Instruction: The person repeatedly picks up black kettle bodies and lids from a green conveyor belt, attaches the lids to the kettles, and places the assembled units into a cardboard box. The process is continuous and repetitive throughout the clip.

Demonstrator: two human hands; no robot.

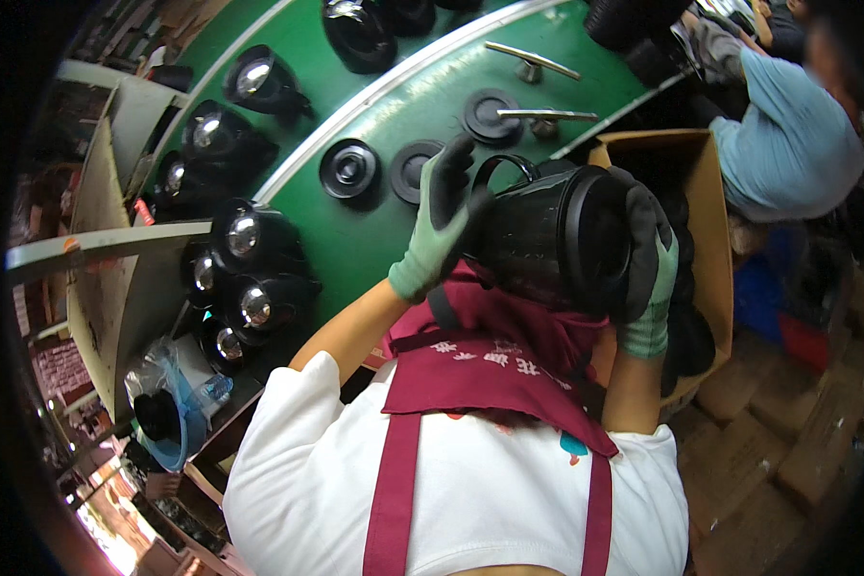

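In front of my apron is a glossy black jug (528,230), lying on its side with a loop handle on top and a wide round rim facing right. My right hand (651,259), in a grey and green glove, grips that rimmed end. At the other end my left hand (444,216), gloved alike, has its fingers stretched up and apart; whether its palm touches the jug is hard to see. Beyond my left hand, a round black lid (349,170) and two flat black discs lie on the green worktable (326,264).
Several glossy black vessels (259,79) line the table's left side, past a white rail (355,101). Metal bar handles (547,114) stand at the far side. Right of me is an open cardboard box (710,250) holding black items. A person in blue (787,134) works beyond it.
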